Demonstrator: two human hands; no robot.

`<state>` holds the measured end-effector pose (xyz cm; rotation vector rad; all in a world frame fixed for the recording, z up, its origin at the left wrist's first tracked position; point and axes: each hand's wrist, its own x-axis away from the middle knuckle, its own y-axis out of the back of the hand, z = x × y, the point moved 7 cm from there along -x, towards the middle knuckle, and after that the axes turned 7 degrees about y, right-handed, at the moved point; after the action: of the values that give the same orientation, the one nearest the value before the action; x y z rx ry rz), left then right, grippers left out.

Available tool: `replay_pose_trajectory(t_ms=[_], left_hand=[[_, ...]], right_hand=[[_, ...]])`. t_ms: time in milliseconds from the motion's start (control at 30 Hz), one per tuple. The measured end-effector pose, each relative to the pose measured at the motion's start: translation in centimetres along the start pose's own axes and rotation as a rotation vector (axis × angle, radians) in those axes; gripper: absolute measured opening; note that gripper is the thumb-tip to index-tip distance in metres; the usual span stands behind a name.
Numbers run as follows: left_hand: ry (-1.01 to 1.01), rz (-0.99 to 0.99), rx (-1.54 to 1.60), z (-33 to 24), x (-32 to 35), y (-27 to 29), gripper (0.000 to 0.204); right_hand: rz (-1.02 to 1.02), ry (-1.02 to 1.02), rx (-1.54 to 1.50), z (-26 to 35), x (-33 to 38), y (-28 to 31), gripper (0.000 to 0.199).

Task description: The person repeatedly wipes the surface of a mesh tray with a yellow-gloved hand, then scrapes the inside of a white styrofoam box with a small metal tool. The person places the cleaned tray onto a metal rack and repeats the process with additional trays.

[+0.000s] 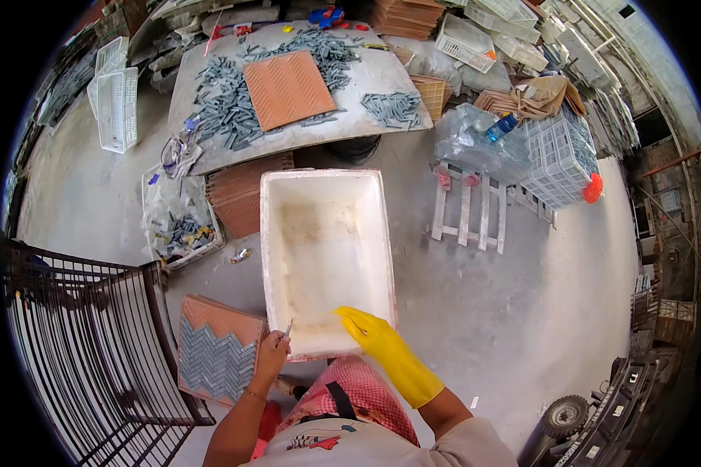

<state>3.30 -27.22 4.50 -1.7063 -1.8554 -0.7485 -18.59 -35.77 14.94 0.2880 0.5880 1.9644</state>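
A large white foam box (274, 257) stands open and empty on the concrete floor in front of me. My right hand (360, 321), in a yellow rubber glove, reaches over the box's near rim with its fingers loosely together and nothing in them. My bare left hand (272, 346) is at the box's near left corner, closed on a small thin metal tool (288, 328). Just left of that hand lies an orange tile board (218, 345) partly covered with grey strips in a zigzag pattern.
A black metal rack (86, 342) stands at lower left. Beyond the box, a table (366, 74) holds an orange board and several loose grey strips. White plastic crates (117, 105), a wooden pallet frame (469, 212), stacked orange boards and bagged bottles surround it.
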Motion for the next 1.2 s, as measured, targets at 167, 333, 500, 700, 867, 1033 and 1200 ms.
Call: replay_pose_trajectory(t_ms=[167, 333, 500, 700, 867, 1033, 1200], left_hand=[[-0.041, -0.083, -0.355, 2.2, -13.6, -7.1, 0.020], [0.105, -0.200, -0.423, 6.0, -24.1, -10.4, 0.021], [0.116, -0.324, -0.387, 8.0, -30.7, -11.6, 0.021], [0.189, -0.361, -0.263, 9.7, -32.5, -12.3, 0.019], [0.076, -0.294, -0.055, 8.3, -31.7, -13.2, 0.018], [0.021, -0.365, 0.042, 5.1, -31.6, -13.9, 0.017], [0.136, -0.560, -0.143, 9.2, -31.0, -12.7, 0.017]], right_hand=[[0.046, -0.180, -0.117, -3.9, -0.7, 2.4, 0.027], [0.063, -0.401, -0.340, -7.4, -1.4, 1.8, 0.027], [0.170, -0.651, -0.507, -10.3, -1.3, 0.8, 0.030], [0.217, -0.706, -0.567, -13.6, -2.0, 1.6, 0.031], [0.199, -0.668, -0.510, -15.1, -4.8, 2.5, 0.032], [0.189, -0.604, -0.424, -14.6, -7.6, 2.5, 0.029], [0.266, -0.531, -0.311, -13.1, -9.5, 1.3, 0.029]])
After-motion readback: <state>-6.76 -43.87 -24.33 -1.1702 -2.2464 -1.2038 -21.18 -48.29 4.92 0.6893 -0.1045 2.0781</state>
